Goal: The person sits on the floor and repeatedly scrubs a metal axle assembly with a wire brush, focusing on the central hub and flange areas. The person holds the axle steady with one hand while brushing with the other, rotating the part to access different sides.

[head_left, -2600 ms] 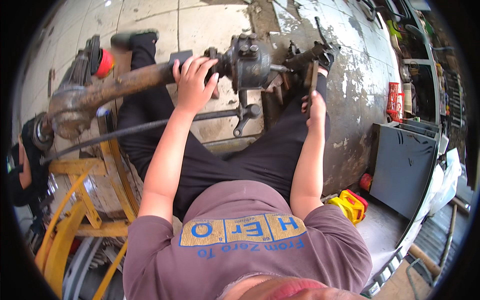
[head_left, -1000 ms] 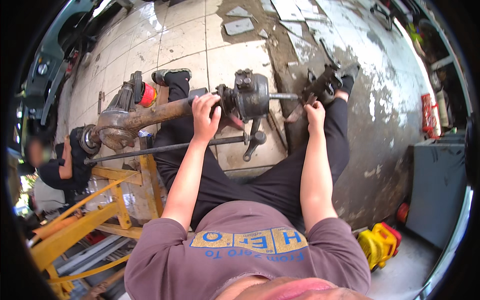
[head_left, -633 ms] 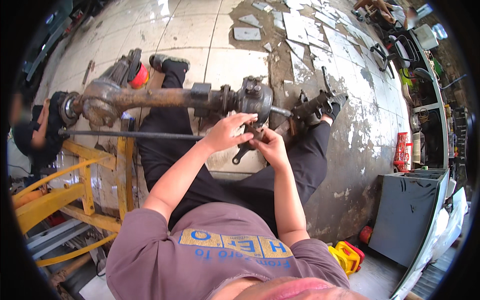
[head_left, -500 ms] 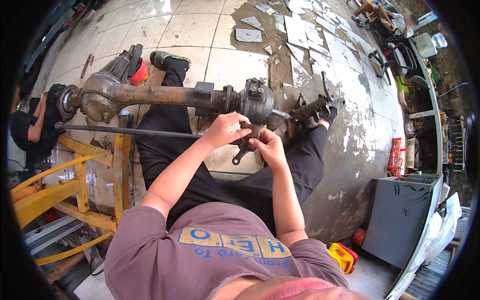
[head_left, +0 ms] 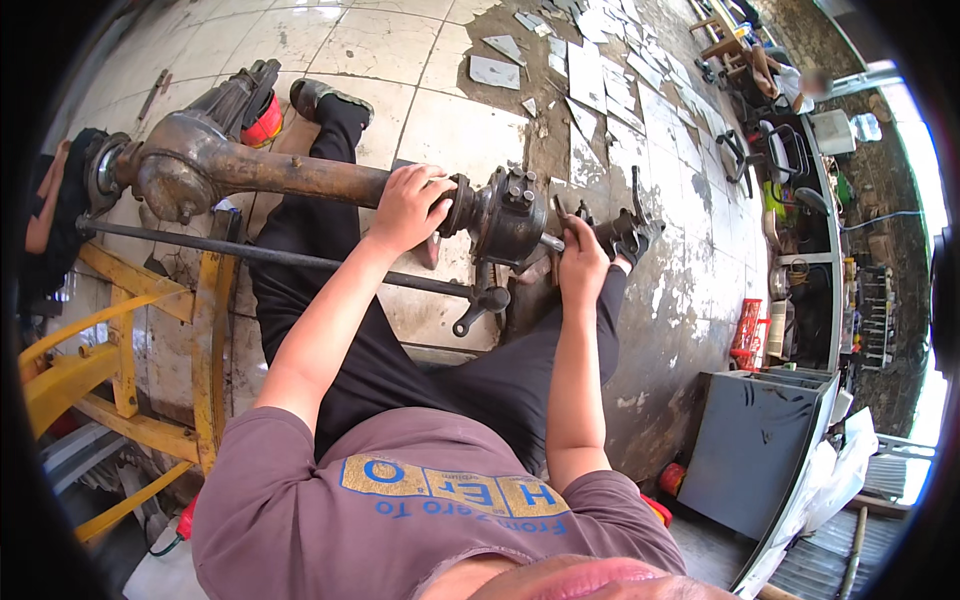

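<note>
A rusty vehicle axle [head_left: 300, 178] lies across in front of me, its thick housing at the left and a black knuckle hub [head_left: 510, 218] with bolts and a bright shaft stub at its right end. My left hand [head_left: 408, 208] rests on the axle tube beside the hub's flange, fingers spread over it. To the right of the stub, my right hand [head_left: 583, 264] is closed on a dark metal tool [head_left: 562, 210], whose lower part the fingers hide. Below the hub, a long tie rod [head_left: 330, 263] ends at a steering arm [head_left: 490, 300] with an eye.
Yellow metal stands [head_left: 212, 345] are at the left, beside another person's arm [head_left: 45, 205]. A dark metal part [head_left: 625, 235] lies by my right foot. Broken tiles [head_left: 590, 80] cover the far floor. A grey cabinet [head_left: 750, 430] and a red rack [head_left: 746, 332] stand at the right.
My left hand has gone from the part below the hub up onto the axle tube. My right hand has moved right and up, and now holds a dark tool. The view has shifted slightly.
</note>
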`<action>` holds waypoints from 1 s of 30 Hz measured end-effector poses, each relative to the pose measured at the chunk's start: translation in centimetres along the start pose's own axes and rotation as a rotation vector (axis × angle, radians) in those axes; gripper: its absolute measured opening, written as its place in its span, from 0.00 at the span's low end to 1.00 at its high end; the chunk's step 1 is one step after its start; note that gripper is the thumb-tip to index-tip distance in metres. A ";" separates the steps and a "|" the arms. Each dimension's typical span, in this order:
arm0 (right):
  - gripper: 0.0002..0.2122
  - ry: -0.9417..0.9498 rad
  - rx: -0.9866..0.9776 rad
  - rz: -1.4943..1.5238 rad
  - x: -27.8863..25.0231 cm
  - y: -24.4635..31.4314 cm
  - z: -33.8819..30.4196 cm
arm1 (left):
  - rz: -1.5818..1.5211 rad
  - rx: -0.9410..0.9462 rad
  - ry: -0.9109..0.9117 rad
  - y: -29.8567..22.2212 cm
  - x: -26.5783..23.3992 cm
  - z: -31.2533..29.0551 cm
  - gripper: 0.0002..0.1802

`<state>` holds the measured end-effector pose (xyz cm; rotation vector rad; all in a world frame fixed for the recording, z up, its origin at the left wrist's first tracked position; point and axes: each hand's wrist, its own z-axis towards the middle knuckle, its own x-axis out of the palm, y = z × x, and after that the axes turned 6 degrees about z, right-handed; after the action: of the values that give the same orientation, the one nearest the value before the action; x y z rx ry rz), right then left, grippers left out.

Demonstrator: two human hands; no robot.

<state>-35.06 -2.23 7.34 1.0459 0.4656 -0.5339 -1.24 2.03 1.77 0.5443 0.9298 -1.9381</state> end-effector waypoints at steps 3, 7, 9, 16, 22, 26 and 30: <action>0.15 0.214 0.032 -0.192 2.7 -1.5 2.7 | 0.009 0.010 -0.002 -0.7 0.5 0.4 0.13; 0.20 0.324 0.203 -0.021 3.6 -1.1 4.1 | 0.023 -0.027 0.064 -0.1 0.7 -0.4 0.13; 0.21 0.307 0.128 -0.103 3.6 -0.3 1.8 | 0.036 -0.026 0.030 0.4 1.0 -0.8 0.13; 0.24 0.352 0.144 -0.045 5.0 0.9 4.2 | 0.013 -0.056 0.042 -0.2 0.9 0.0 0.10; 0.26 0.314 0.133 -0.047 4.8 -1.3 2.6 | -0.026 -0.044 0.100 -0.3 1.6 -0.2 0.12; 0.26 0.337 0.251 0.068 5.5 -2.1 4.5 | -0.026 -0.056 0.144 -0.3 1.0 -0.1 0.13; 0.27 0.271 0.171 -0.018 5.0 0.9 0.7 | -0.011 -0.049 0.094 0.5 0.8 -0.7 0.11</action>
<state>-30.49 -3.48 5.30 1.2871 0.6773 -0.4552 -1.22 1.96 0.61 0.6071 1.0381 -1.9079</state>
